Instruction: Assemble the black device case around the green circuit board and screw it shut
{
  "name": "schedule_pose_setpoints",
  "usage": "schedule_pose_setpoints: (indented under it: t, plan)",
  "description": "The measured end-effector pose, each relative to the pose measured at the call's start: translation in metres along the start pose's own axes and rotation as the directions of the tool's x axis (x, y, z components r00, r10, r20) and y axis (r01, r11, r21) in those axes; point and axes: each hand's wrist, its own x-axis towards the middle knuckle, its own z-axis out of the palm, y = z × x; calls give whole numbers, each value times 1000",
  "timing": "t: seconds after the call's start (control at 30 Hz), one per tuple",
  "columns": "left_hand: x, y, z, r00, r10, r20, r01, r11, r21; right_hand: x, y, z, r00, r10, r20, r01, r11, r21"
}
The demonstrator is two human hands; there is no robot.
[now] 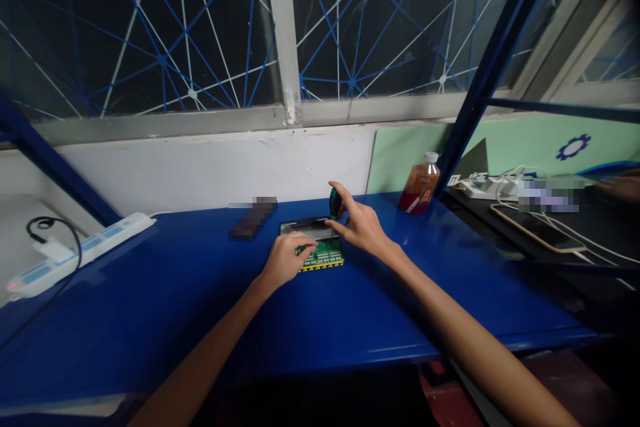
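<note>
My right hand (pixel 363 220) grips a screwdriver (pixel 335 203) by its black and green handle. The tool stands nearly upright, its thin shaft pointing down at a green circuit board (pixel 327 253). Yellow parts line the near edge of the board. My left hand (pixel 289 257) is closed at the board's left side, thumb and fingers pinched on it; the exact spot under the fingertips is hidden. Just behind the board lies a dark, flat case or tray (pixel 303 229) with a greyish inside, partly covered by my hands.
Everything rests on a blue table (pixel 200 307). A blurred dark oblong object (pixel 254 219) lies behind and left of my hands. The white power strip (pixel 85 253) is at far left. A drink bottle (pixel 421 183) stands back right; farther right are a phone (pixel 537 228) and cables.
</note>
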Motion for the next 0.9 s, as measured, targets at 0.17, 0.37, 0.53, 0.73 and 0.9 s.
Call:
schedule_pose_setpoints:
  t: [0.17,0.37,0.53,0.73,0.9]
  plan:
    - [0,3,-1,1000,-2,2,2,1000,2,0,-3,0,1000,6,30,-8,998,67]
    - [-1,3,-1,1000,5,-3,-5,1000,-8,1,-1,2,1000,-8,-3,8,1000,6]
    - [-1,2,-1,1000,15,-5,-15,1000,-12,0,-1,0,999,0,-41,-1,1000,-28]
    - [0,2,-1,1000,20,-8,-20,1000,-16,1,-3,-2,1000,14,8,-15,997,80]
    - [-1,1,0,1000,10,-5,-10,1000,-23,0,-3,0,1000,1,-19,-1,1000,17]
